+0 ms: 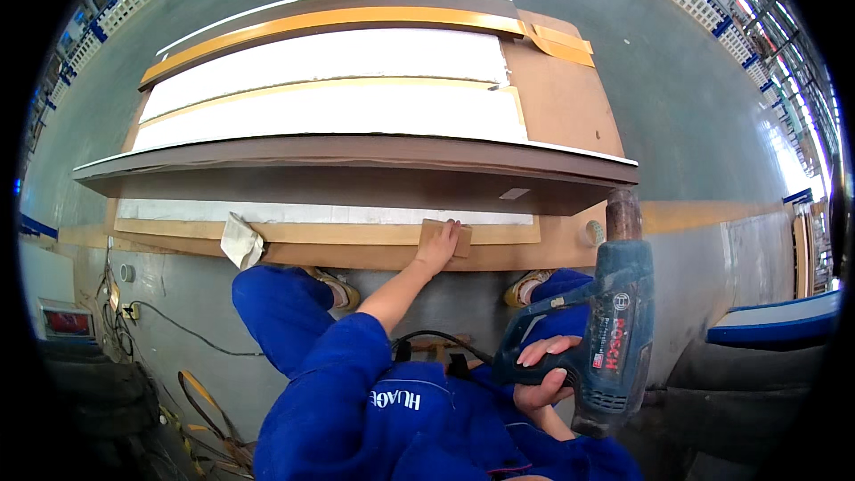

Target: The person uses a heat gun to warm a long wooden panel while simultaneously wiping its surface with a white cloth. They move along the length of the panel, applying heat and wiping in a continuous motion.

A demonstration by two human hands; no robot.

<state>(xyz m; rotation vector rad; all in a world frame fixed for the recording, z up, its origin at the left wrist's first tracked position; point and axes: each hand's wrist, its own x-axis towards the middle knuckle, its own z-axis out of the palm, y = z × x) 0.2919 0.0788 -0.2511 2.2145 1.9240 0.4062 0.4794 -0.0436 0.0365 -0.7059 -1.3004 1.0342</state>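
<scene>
My right hand [545, 376] is wrapped round the handle of a dark blue heat gun [621, 325], whose metal nozzle points away from me. The nozzle's tip is close to the right end of a long brown panel [356, 183] with a white top edge, standing on its side. My left hand [438, 248] grips a small piece of brown cardboard [461, 242] at the table's near edge, in front of the panel. A crumpled white cloth or paper [240, 242] lies to its left.
Behind the panel, long white boards [338, 111] and an orange-yellow strip [329, 20] lie on the brown worktop [561, 107]. A roll of tape [591, 232] stands at the near right. Cables [191, 328] trail on the floor at left; a blue-edged padded piece [775, 321] is at right.
</scene>
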